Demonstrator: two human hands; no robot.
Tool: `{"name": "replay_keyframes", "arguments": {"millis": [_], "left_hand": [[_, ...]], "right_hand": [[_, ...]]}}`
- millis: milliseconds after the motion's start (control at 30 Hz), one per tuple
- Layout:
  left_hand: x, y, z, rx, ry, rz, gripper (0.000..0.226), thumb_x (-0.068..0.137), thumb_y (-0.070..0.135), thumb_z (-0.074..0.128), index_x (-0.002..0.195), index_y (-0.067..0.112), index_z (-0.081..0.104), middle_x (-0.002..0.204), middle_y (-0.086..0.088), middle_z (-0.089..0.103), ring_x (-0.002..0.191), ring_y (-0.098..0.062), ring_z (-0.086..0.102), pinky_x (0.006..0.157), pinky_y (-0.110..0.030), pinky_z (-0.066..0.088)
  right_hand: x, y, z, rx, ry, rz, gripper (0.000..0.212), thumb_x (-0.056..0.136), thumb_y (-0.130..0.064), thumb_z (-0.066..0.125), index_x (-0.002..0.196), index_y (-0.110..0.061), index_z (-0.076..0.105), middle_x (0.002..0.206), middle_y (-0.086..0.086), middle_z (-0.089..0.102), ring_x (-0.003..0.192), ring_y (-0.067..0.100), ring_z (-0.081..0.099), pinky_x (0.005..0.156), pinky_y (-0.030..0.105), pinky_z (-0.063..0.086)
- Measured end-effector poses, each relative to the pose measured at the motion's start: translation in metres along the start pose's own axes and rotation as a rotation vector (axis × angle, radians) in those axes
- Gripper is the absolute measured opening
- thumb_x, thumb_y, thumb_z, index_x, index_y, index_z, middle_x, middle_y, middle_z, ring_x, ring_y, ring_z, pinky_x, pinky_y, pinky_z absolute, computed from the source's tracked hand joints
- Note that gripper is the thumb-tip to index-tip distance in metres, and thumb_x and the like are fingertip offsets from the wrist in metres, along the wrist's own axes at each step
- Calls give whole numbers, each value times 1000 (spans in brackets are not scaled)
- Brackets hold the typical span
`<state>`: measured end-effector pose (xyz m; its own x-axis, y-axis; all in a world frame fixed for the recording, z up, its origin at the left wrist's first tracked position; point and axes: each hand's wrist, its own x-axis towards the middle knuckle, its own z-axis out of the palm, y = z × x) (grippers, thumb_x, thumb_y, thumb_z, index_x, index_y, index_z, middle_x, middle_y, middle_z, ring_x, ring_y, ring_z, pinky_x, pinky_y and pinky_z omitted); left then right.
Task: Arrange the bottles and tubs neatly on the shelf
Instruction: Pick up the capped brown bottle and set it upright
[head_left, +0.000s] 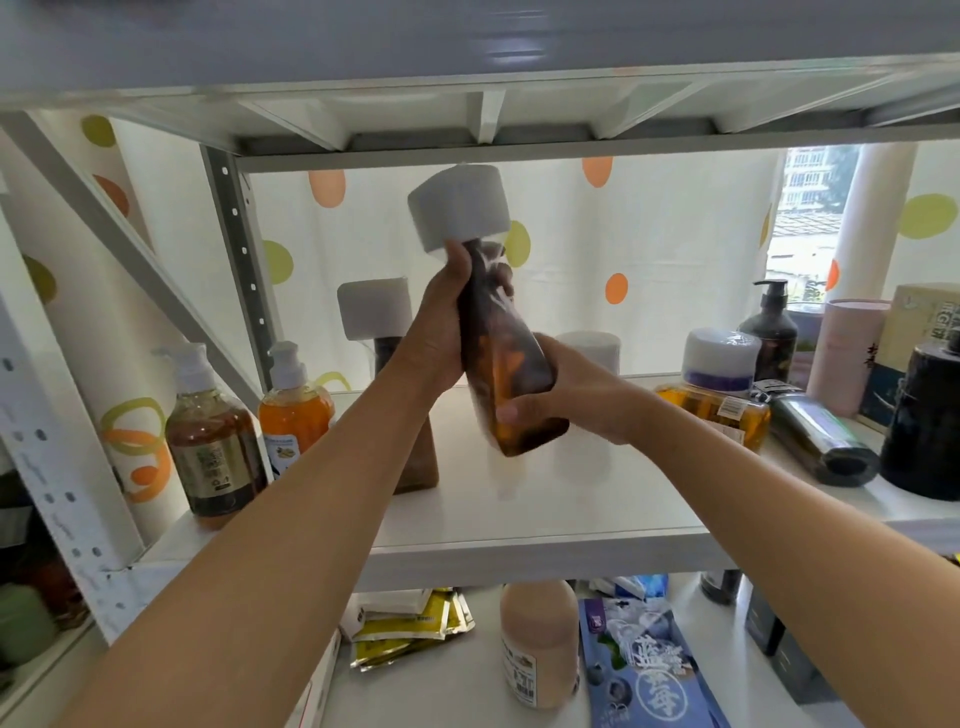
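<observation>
An amber bottle (511, 374) with a big grey cap is held tilted in the air above the white shelf (545, 525). My left hand (441, 332) grips its neck just under the cap. My right hand (563, 395) wraps around its lower body. Behind my left forearm stands a second grey-capped brown bottle (374, 317), partly hidden. At the shelf's left stand a dark amber pump bottle (213, 441) and an orange pump bottle (293, 410). On the right lie a yellow bottle (722, 410) and a dark bottle (815, 436), with a purple-and-white tub (719, 358) behind them.
A black pump bottle (769, 332), a pink cylinder (847, 353), a box and a black container (924, 421) crowd the shelf's right end. A white-capped item (592, 348) stands behind my right hand. The lower shelf holds a beige bottle (540, 644), sachets and a blue pouch (644, 670).
</observation>
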<state>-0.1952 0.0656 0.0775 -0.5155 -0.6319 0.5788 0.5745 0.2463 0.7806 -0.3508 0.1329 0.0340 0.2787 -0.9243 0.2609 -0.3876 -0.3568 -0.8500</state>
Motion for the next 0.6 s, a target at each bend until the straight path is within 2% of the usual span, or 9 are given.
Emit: {"name": "replay_keyframes", "arguments": {"millis": [67,133,200,300,367,467,600], "left_hand": [[1,-4,0,313,101,-5,44,77,39,77,106,12,59,88,-4,66,87,-22,63,89,-45,53],[0,-8,4,458,201,-3,34,84,30,72,105,7,60,89,-8,67,91,-27,66,94,-52,52],[-1,-12,5,413,239,-23,29,91,28,65,105,4,57,85,-5,67,90,-25,67,90,-47,54],[-5,-16,3,440,136,-85,18,97,22,57,104,5,55,82,-4,63,86,-20,64,88,-35,54],[-8,-18,5,536,94,-122,25,96,23,58,107,1,54,86,-7,60,87,-22,62,90,-34,53],[-8,-22,7,619,173,-162,44,89,33,64,116,0,53,98,-11,61,94,-24,62,95,-40,51],[-22,-31,12,812,351,-285,45,97,30,56,138,16,42,128,0,60,118,-20,58,106,-40,42]], "right_hand": [[4,-2,3,-42,179,-14,78,69,-24,88,128,-28,38,108,-10,59,101,17,61,82,28,57],[7,1,3,-85,264,-9,77,68,-24,89,125,-32,36,106,-11,56,99,15,60,80,30,57],[7,6,0,-39,224,21,72,71,-20,86,125,-31,39,110,-3,59,100,16,62,81,31,58],[6,8,-4,46,111,55,58,79,-4,77,126,-22,48,117,8,63,105,21,65,94,40,55],[9,8,-2,24,112,52,54,79,1,76,125,-16,53,115,8,66,104,24,66,96,41,53],[19,17,10,-8,248,60,46,78,0,75,117,-15,54,104,2,66,100,24,66,92,40,55],[40,34,27,-88,340,116,50,77,-24,81,119,-19,54,105,-3,67,100,19,65,87,37,57]]}}
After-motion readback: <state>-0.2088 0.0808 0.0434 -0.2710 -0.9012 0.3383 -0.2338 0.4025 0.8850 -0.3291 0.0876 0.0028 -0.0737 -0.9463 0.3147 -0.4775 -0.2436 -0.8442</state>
